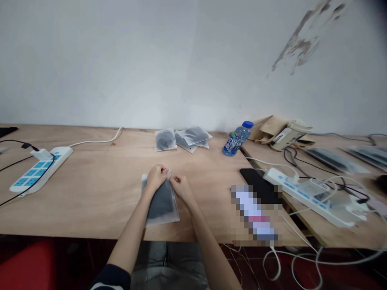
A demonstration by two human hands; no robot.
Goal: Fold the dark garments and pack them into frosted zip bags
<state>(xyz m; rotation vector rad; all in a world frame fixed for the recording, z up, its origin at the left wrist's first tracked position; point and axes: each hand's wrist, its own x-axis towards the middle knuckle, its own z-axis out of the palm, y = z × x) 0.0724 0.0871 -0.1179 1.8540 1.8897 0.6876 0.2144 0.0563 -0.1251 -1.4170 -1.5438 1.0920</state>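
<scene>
A frosted, see-through bag (163,203) with a dark flat item inside lies on the wooden table near its front edge. My left hand (157,176) is closed on the bag's top edge, its fingers curled near the right corner. Just to the right, my right hand (179,185) pinches the top right corner of the same bag. Farther back lies a similar bag (165,139) with a dark round item in it, beside a loose pile of bags (195,137).
A blue-capped bottle (237,139), a paper bag (267,128) and a cup (288,135) stand at the right. Nearer are a black object (258,184), a blurred-out phone (255,213) and a power strip (308,197) with cables. Another power strip (42,171) lies left.
</scene>
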